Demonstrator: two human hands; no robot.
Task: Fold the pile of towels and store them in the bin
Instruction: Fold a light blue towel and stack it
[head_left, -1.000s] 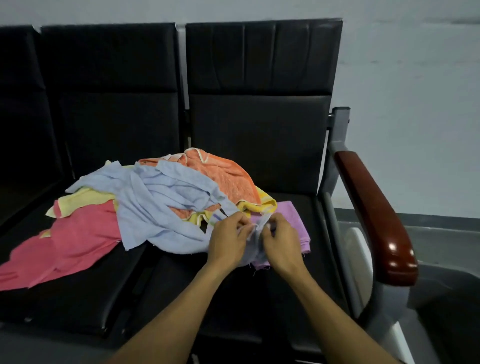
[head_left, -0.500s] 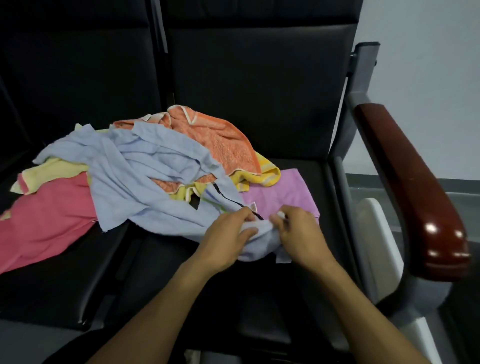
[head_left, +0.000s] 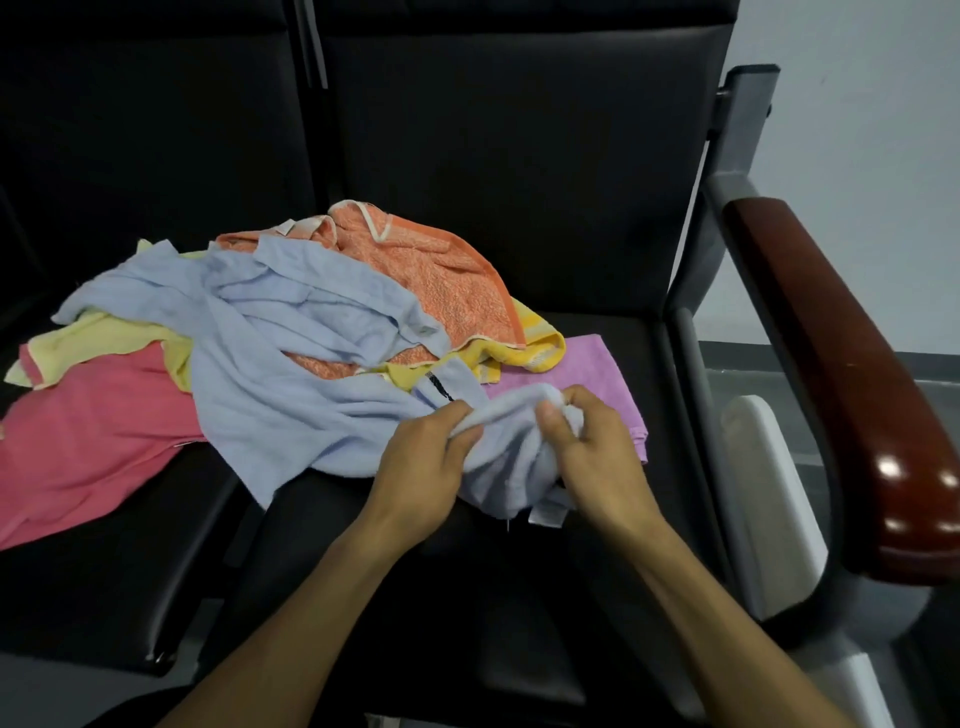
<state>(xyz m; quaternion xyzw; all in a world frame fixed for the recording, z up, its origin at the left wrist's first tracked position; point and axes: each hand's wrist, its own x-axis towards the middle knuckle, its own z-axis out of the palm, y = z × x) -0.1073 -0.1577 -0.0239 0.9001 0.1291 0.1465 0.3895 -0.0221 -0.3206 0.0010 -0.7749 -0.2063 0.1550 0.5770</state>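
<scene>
A loose pile of towels lies across two black seats. A crumpled light blue towel (head_left: 270, 374) is on top, over an orange towel (head_left: 447, 275), a yellow towel (head_left: 535, 348) and a pale yellow one (head_left: 104, 338). A pink towel (head_left: 88, 441) spreads to the left and a purple towel (head_left: 587, 369) lies flat at the right. My left hand (head_left: 421, 467) and my right hand (head_left: 597, 447) both pinch the near end of the light blue towel, bunched between them with a white tag hanging below. No bin is clearly seen.
The black seat (head_left: 467, 597) in front of the pile is bare. A dark red wooden armrest (head_left: 852, 374) on a grey frame stands at the right, with a white object (head_left: 769, 499) beside and below it. Tall black seat backs (head_left: 519, 156) rise behind the pile.
The view has come closer and tilted down. Both hands have pulled the blue towel's end toward me, gathering more cloth into a bunch.
</scene>
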